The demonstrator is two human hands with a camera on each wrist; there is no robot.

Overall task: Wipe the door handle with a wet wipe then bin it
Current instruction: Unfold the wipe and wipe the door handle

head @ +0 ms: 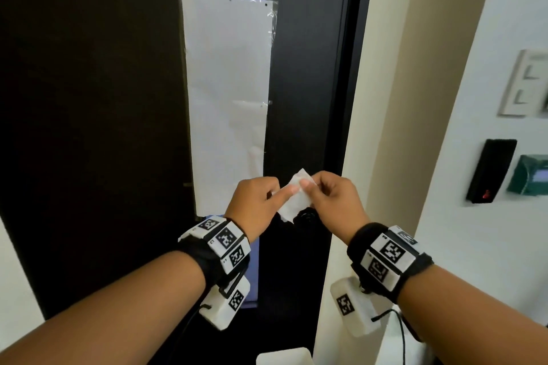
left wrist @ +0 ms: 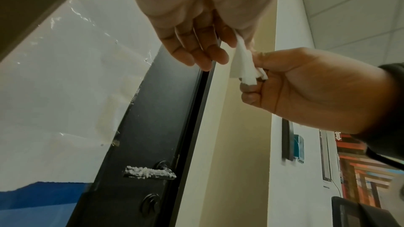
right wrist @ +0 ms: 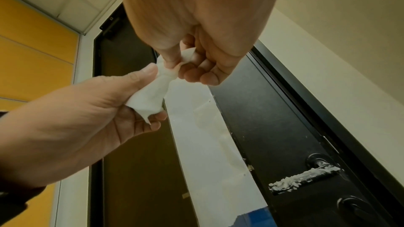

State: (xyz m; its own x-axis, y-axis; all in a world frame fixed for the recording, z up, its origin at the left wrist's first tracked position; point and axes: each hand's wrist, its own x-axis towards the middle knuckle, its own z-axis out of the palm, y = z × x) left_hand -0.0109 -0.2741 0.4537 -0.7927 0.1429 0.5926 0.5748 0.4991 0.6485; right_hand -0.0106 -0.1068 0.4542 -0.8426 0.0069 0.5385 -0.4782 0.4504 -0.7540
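A crumpled white wet wipe (head: 296,204) is stretched between my two hands in front of a black door (head: 299,98). My left hand (head: 284,191) pinches its left end between thumb and fingers. My right hand (head: 307,185) pinches its upper right end. The wipe (left wrist: 242,63) hangs between the left hand (left wrist: 218,46) and the right hand (left wrist: 258,82). The black lever door handle (left wrist: 150,173) sits lower down on the door, with white crumbly stuff on top. It also shows in the right wrist view as the handle (right wrist: 306,177), below the wipe (right wrist: 150,96). The head view hides the lever behind my hands.
White paper (head: 228,98) is taped over the door's glass panel. A round lock (left wrist: 150,203) sits under the handle. On the right wall are light switches (head: 525,83), a black card reader (head: 490,170) and a green box (head: 530,175). A white object (head: 284,357) lies at the bottom edge.
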